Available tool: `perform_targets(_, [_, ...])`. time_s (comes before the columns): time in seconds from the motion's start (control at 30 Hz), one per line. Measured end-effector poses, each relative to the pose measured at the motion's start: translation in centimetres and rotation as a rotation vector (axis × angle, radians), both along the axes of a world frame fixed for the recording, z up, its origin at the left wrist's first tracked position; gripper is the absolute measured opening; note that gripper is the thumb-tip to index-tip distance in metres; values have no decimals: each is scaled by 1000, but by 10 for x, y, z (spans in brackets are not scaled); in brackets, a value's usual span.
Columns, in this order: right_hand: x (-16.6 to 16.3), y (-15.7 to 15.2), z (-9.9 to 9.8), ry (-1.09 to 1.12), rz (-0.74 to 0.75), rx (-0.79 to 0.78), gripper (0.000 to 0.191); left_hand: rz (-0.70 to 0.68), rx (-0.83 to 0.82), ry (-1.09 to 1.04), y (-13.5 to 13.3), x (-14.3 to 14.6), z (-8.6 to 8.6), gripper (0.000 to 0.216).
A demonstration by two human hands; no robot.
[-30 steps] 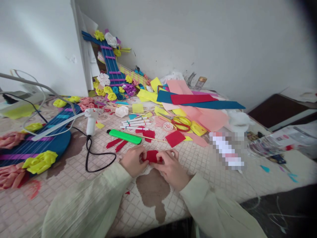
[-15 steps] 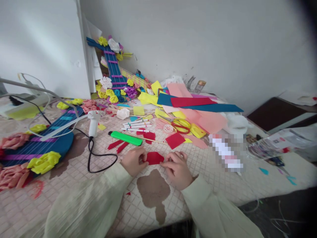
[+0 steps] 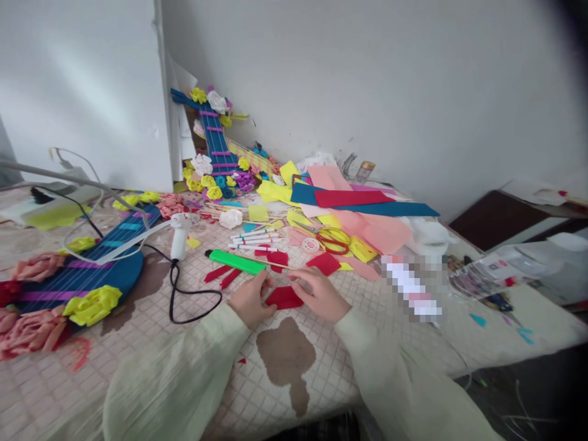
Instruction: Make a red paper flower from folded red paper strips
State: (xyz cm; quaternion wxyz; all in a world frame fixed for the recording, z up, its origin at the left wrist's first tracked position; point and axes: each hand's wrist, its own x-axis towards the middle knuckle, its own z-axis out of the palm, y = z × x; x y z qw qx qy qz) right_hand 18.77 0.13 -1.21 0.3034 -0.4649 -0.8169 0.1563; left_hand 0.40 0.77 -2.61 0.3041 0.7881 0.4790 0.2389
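Observation:
A small red paper piece (image 3: 285,298) with angled corners lies in front of me. My left hand (image 3: 252,298) pinches its left edge between thumb and fingers. My right hand (image 3: 320,294) is over the paper's upper right, its fingers closed at the near end of a thin wooden stick (image 3: 269,261); the hand covers that end. Just beyond my left hand rests a green utility knife (image 3: 236,261), beside red paper strips (image 3: 225,275). Other red paper pieces (image 3: 324,263) lie past my right hand.
Markers (image 3: 257,236), scissors (image 3: 333,239) and coloured paper sheets (image 3: 362,208) lie farther back. At left, a white glue gun (image 3: 179,236) stands with a looped black cord, near a blue flower-decorated guitar shape (image 3: 122,263). A clear plastic container (image 3: 496,269) is at right.
My right hand has left the red paper's right edge and moved up and left to the wooden stick. My left hand still holds the paper. The view has shifted slightly.

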Motion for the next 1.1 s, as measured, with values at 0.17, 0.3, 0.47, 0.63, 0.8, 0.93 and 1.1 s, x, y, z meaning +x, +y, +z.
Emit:
perform_targets(0.17, [-19, 25, 8, -309, 160, -135, 9, -11, 3, -33, 1, -1, 2, 33])
perform_targets(0.3, [-30, 28, 10, -312, 142, -178, 5, -45, 26, -48, 3, -2, 2, 31])
perform_targets(0.47, [-30, 27, 11, -152, 102, -285, 9, -25, 9, -79, 2, -2, 1, 32])
perform_targets(0.63, [-18, 29, 19, 187, 56, -440, 5, 49, -96, -383, 4, -1, 1, 36])
perform_targets(0.8, [-16, 17, 20, 543, -74, -556, 21, -31, -353, -655, 7, 4, 3, 26])
perform_targets(0.93, [-18, 4, 12, 738, -142, -614, 23, 32, -442, -665, 5, 6, 3, 28])
perform_targets(1.1, [-3, -1, 5, 681, -123, -347, 16, 70, -451, -652, 6, 5, 5, 28])
